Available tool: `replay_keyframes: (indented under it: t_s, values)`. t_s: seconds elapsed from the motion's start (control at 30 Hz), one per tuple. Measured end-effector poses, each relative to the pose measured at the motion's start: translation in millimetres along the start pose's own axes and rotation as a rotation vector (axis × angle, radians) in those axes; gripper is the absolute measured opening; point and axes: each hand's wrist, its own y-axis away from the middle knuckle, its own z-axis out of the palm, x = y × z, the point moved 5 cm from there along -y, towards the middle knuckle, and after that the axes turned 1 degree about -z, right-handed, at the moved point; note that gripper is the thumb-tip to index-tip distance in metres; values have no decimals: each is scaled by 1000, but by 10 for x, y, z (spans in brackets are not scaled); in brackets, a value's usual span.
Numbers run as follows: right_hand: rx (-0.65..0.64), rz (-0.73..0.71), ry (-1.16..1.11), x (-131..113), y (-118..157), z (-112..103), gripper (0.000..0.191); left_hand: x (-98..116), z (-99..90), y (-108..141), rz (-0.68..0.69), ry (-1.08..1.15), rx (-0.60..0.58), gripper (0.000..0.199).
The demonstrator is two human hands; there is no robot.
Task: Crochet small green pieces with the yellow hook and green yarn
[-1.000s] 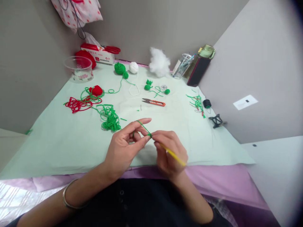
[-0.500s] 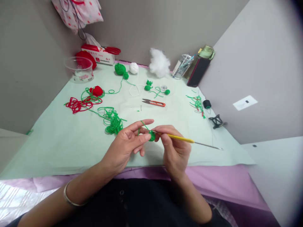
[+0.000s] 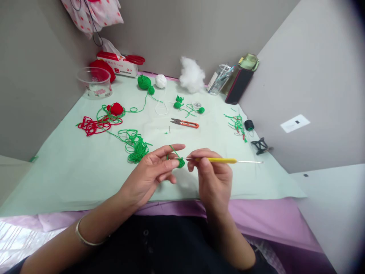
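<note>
A small green crochet piece (image 3: 181, 163) is pinched between the thumb and fingers of my left hand (image 3: 155, 167). Green yarn runs over that hand's raised index finger down to the piece. My right hand (image 3: 213, 175) grips a crochet hook (image 3: 221, 160) by its yellow handle, pen-like and nearly level. The hook's thin metal shaft reaches left to the top of the piece; its tip is partly hidden by my left fingers. A second metal end sticks out to the right. Beside my left hand lies a loose heap of green yarn (image 3: 137, 148).
Orange-handled thread snips (image 3: 185, 123) lie beyond my hands. Farther back are green yarn balls (image 3: 144, 82), a white yarn ball (image 3: 161, 81) and white stuffing (image 3: 192, 75). Red yarn (image 3: 95, 125) and a clear tub (image 3: 95, 89) sit left; yarn scraps (image 3: 238, 123) and a phone (image 3: 240, 86) right.
My right hand has shifted slightly right, away from the left, drawing the hook back. The hook has turned from sloping down rightward to nearly level. My left hand keeps its pinch.
</note>
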Motion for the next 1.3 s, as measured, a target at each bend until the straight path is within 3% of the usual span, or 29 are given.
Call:
replay_keyframes:
  t_s: [0.3, 0.43, 0.53, 0.7, 0.87, 1.07, 1.13, 1.3]
  values:
    - [-9, 122, -170, 85, -12, 8, 20, 19, -36, 55, 81, -227, 57, 32]
    - [-41, 93, -90, 28, 4, 5, 22, 38, -60, 70, 116, -289, 71, 33]
    - [-61, -27, 80, -69, 59, 4, 21, 65, -42, 77, 170, -356, 88, 33]
    - [-153, -361, 364, -248, 145, 94, 23, 125, 17, 105, 282, -452, 185, 30]
    - [-123, -511, 476, -260, 171, 126, 24, 126, 47, 139, 361, -442, 232, 30]
    - [-116, -736, 701, -241, 303, 184, 34, 79, 8, 104, 257, -274, 188, 53]
    - [-111, -703, 664, -226, 295, 185, 36, 58, -17, 84, 202, -215, 162, 55]
    - [-69, -394, 353, -177, 147, 130, 27, 65, -70, 74, 225, -265, 154, 45]
